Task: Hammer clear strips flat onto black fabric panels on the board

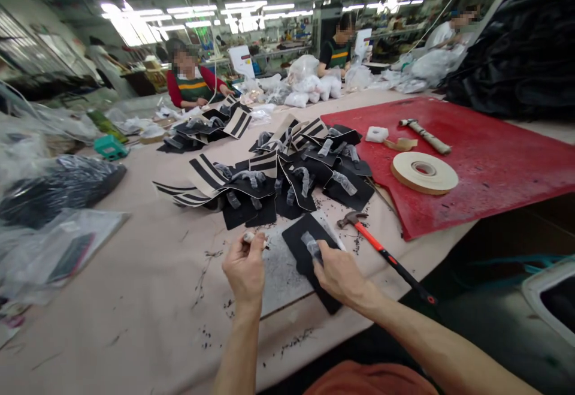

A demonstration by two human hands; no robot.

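Note:
My left hand is closed in a pinch around a small pale piece, held a little above the table. My right hand is closed and presses on a flat black piece that lies on a grey pad near the front edge; its fingers grip a grey strap on that piece. A hammer with a red and black handle lies just right of my right hand.
A heap of black and striped cut pieces lies behind the pad. On the red mat at the right are a tape roll, a second hammer and a white block. Plastic bags crowd the left. Other people work at the far end.

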